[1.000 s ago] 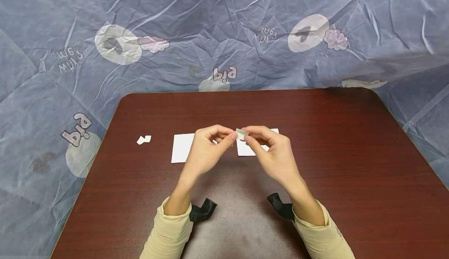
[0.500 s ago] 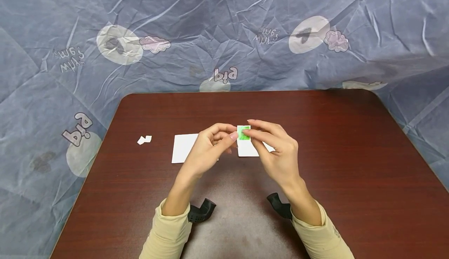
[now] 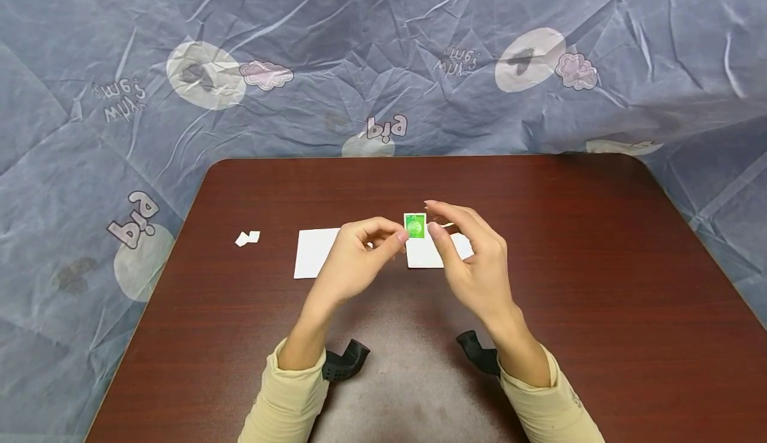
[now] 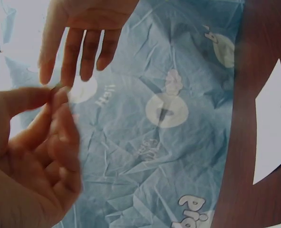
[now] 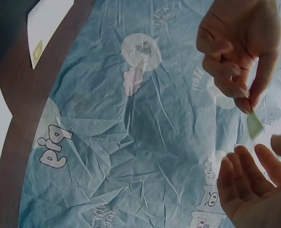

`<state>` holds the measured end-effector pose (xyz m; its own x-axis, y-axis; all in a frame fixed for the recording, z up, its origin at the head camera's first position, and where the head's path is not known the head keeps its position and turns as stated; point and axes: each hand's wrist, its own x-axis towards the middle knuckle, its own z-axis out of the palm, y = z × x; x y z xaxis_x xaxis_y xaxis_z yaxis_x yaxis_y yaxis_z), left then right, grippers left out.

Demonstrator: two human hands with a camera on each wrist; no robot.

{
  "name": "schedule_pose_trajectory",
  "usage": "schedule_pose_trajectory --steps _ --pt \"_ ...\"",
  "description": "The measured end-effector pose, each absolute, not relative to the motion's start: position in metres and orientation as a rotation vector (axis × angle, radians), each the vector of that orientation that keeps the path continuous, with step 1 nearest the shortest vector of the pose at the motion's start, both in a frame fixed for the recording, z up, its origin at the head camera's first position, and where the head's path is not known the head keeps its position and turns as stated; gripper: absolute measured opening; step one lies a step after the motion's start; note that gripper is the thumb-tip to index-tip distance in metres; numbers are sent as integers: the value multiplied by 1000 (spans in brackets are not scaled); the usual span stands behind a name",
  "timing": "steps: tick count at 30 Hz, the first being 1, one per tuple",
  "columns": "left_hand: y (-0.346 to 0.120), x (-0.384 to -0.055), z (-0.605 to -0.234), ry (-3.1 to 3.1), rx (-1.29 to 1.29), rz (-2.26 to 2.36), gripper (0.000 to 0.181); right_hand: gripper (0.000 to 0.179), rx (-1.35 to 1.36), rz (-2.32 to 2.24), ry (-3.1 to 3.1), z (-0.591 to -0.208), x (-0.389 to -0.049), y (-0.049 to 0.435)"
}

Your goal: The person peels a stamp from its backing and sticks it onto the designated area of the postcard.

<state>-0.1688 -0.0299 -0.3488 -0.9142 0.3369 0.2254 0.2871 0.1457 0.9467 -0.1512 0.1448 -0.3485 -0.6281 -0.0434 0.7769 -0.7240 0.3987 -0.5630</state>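
A small green stamp [image 3: 415, 226] with a white border is held up above the table, its printed face toward the head camera. My left hand [image 3: 362, 256] pinches its lower left corner between thumb and forefinger. Just to the right, my right hand [image 3: 479, 266] is spread with thumb and fingers apart, holding nothing. The right wrist view shows the green stamp [image 5: 255, 126] hanging from the left fingertips over the open right hand [image 5: 249, 190]. In the left wrist view the pinching left hand [image 4: 40, 152] mostly hides it.
Behind the hands, a left white paper rectangle [image 3: 313, 254] and a right one [image 3: 424, 255] lie on the brown table [image 3: 569, 263]. One bears a yellowish square [image 5: 37, 50] near its corner. Small white scraps [image 3: 247, 238] lie farther left. A patterned blue cloth [image 3: 335, 43] hangs beyond.
The stamp has turned from its pale back to its green face. My right hand held its right side, then let go and opened. My left hand keeps its pinch.
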Motion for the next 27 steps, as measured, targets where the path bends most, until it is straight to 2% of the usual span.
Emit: schedule_pose_trajectory --steps 8,14,27 --pt "-29 -164 -349 2569 895 1465 7 25 739 1234 -2109 -349 -149 149" --pt "-30 -166 -351 2561 821 1621 7 21 714 1281 -2128 -349 -149 151" --pt "-27 -169 -351 2299 683 1967 12 26 749 1573 -2257 -348 -147 155"
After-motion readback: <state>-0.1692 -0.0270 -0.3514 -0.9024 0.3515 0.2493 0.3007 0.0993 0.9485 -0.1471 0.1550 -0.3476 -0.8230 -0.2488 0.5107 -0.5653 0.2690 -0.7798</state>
